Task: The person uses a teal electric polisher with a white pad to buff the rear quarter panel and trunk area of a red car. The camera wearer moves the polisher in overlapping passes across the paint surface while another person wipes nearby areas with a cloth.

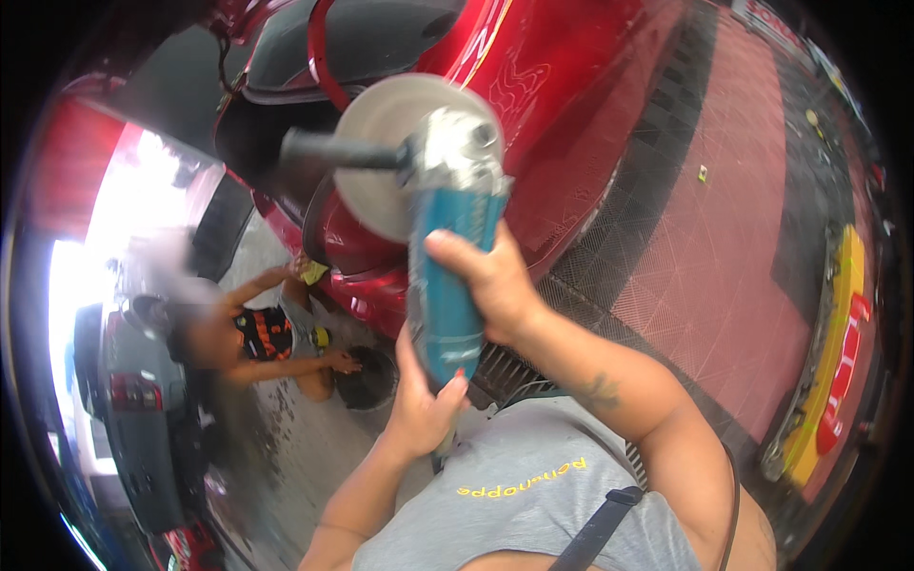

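While my right hand [490, 285] wraps the polisher [447, 276] and my left hand [424, 404] grips its tail below, its long body points ahead to the pad [381, 162] on the car [571, 105].

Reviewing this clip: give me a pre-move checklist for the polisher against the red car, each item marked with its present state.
1. Right hand gripping the polisher body: ok.
2. Left hand holding the polisher's rear end: ok.
3. Side handle in use: not ok, no hand on it.
4. Pad flat on the red car: cannot tell.
5. Pad spinning: cannot tell.
6. Crouching person clear of the tool: ok, off to the left by a black bucket.
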Demonstrator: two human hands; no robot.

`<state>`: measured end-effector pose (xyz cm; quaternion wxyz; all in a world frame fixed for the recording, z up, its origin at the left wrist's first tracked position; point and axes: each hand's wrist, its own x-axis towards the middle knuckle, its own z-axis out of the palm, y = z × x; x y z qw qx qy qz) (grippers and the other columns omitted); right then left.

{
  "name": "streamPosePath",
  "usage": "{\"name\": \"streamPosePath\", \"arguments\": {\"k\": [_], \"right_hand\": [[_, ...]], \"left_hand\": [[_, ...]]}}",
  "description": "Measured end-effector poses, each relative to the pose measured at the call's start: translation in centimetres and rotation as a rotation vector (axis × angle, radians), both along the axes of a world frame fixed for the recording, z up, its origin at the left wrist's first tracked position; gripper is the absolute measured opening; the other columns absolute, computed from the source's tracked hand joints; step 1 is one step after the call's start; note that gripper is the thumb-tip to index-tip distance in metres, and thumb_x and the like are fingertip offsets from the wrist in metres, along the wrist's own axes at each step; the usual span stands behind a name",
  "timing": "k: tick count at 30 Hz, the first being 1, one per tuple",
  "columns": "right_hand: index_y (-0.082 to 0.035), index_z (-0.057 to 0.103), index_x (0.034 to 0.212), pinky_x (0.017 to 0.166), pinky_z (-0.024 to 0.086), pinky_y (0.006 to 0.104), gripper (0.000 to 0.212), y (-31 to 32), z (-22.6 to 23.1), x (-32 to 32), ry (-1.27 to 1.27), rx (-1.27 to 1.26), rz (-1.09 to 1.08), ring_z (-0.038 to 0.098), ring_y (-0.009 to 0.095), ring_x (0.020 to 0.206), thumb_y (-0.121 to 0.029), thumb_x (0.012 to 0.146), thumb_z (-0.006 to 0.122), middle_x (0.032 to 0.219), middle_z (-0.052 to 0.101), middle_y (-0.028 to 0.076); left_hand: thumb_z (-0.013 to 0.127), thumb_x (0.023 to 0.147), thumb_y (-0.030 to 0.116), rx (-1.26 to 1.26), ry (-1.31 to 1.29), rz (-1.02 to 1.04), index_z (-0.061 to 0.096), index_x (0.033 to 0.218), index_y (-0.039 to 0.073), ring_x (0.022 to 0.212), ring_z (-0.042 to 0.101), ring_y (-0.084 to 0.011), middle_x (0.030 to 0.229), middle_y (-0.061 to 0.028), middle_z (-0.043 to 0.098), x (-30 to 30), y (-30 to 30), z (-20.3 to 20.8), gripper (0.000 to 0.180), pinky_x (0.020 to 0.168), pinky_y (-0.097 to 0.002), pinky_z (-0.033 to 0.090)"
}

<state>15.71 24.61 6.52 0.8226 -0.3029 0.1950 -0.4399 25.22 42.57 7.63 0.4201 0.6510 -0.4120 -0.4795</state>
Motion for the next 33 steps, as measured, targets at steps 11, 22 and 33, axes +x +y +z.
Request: {"name": "streamPosePath", "arguments": {"k": [11, 22, 33], "right_hand": [[-0.003, 0.05, 0.141, 0.099, 0.06, 0.0401, 0.068, 15.6, 0.4, 13.7, -0.224, 0.058, 0.079, 0.067, 0.018, 0.114, -0.025, 0.091, 0.091, 0.119, 0.066, 0.008], [-0.005, 0.058, 0.134, 0.096, 0.062, 0.0426, 0.052, 10.9, -0.7, 10.1, -0.391, 0.101, 0.038, 0.071, 0.021, 0.107, -0.032, 0.097, 0.083, 0.117, 0.068, 0.009], [-0.005, 0.06, 0.136, 0.1, 0.061, 0.0441, 0.056, 4.5, -2.4, 5.4, -0.412, 0.077, -0.014, 0.073, 0.023, 0.108, -0.038, 0.096, 0.082, 0.118, 0.071, 0.01]], "left_hand": [[0.072, 0.097, 0.045, 0.047, -0.442, -0.144, 0.002, 0.168, -0.003, 0.099, 0.067, -0.0261, 0.132, -0.0203, 0.058, 19.6, 15.9, 3.5, 0.111, 0.089, -0.038, 0.058], [0.074, 0.094, 0.032, -0.021, -0.684, -0.367, 0.007, 0.17, -0.005, 0.13, 0.063, -0.0363, 0.147, -0.0274, 0.058, 18.3, 8.6, 6.2, 0.108, 0.117, -0.0451, 0.045], [0.074, 0.093, 0.029, 0.028, -0.683, -0.353, 0.01, 0.17, 0.0, 0.13, 0.064, -0.0355, 0.144, -0.0265, 0.06, 11.5, 1.2, 6.7, 0.104, 0.115, -0.0458, 0.047]]}}
